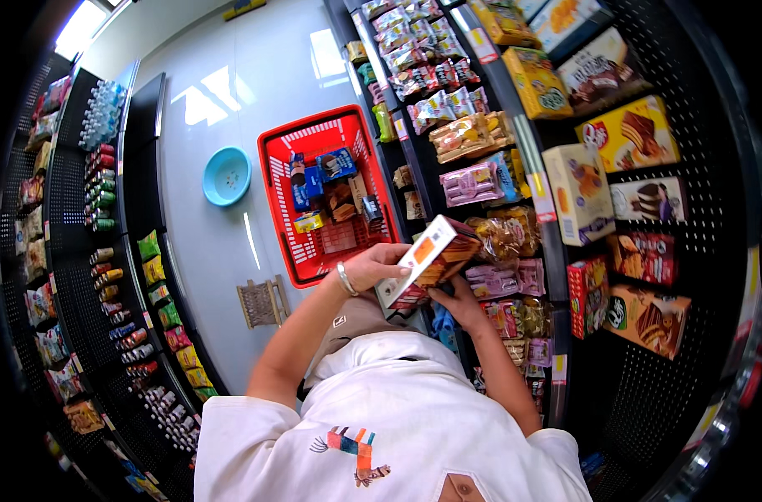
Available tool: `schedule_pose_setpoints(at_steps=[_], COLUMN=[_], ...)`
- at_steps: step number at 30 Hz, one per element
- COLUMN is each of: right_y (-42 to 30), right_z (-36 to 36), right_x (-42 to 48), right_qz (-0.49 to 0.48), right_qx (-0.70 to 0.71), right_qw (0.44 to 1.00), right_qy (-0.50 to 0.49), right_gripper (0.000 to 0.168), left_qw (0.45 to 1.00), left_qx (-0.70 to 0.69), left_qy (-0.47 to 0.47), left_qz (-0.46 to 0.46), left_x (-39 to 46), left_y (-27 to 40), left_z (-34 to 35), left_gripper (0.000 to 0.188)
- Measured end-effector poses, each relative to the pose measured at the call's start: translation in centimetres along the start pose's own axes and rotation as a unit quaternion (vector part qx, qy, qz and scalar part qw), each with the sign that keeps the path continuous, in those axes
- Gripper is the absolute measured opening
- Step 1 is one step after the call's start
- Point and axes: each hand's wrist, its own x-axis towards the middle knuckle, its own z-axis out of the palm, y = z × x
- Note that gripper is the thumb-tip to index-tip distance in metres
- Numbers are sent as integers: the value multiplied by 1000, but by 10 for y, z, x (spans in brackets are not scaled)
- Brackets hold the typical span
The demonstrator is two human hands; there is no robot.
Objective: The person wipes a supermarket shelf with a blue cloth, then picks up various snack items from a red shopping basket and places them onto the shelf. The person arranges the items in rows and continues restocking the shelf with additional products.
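Note:
A snack box (421,257) with a white side and a dark red, brown-pictured face is held tilted in front of my waist. My left hand (381,267), with a silver bangle at the wrist, grips its left side, thumb lying over the white panel. On the opposite side, my right hand (461,304) holds the lower right edge, its fingers partly hidden by the box. Just beyond, a red plastic shopping basket (269,207) stands on the floor. Inside it lie blue snack boxes (337,163), a small yellow pack (308,221) and several other packages.
On my right, a black shelf unit carries bagged snacks (472,185) and, on another shelf, biscuit boxes (578,194). A light blue basin (227,176) and a small woven stool (259,304) stand on the grey floor. Shelves with drink cans (101,188) line the left side.

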Motion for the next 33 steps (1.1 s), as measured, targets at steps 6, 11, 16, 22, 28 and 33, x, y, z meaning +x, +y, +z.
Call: schedule_pose_setpoints(at_steps=[6, 11, 16, 22, 28, 33], right_y=[2, 6, 4, 32, 23, 62], right_z=[-38, -59, -88, -178, -249, -288], right_x=[-119, -205, -297, -352, -344, -315], right_qz=[-118, -170, -237, -249, -193, -191], right_qx=[31, 8, 3, -7, -121, -241], right_qw=[977, 929, 864, 733, 700, 688], right_qy=[178, 328, 445, 633, 677, 658], right_gripper=[53, 49, 36, 37, 54, 56], left_qw=[896, 764, 728, 748, 739, 753], left_qx=[382, 539, 573, 562, 590, 585], left_qy=[80, 51, -108, -178, -178, -142], left_qz=[212, 350, 361, 305, 274, 265], left_x=[34, 41, 64, 79, 73, 72], left_y=[-2, -29, -51, -83, -94, -99], left_z=[151, 263, 342, 371, 370, 364], left_gripper=[51, 63, 72, 63, 51, 52])
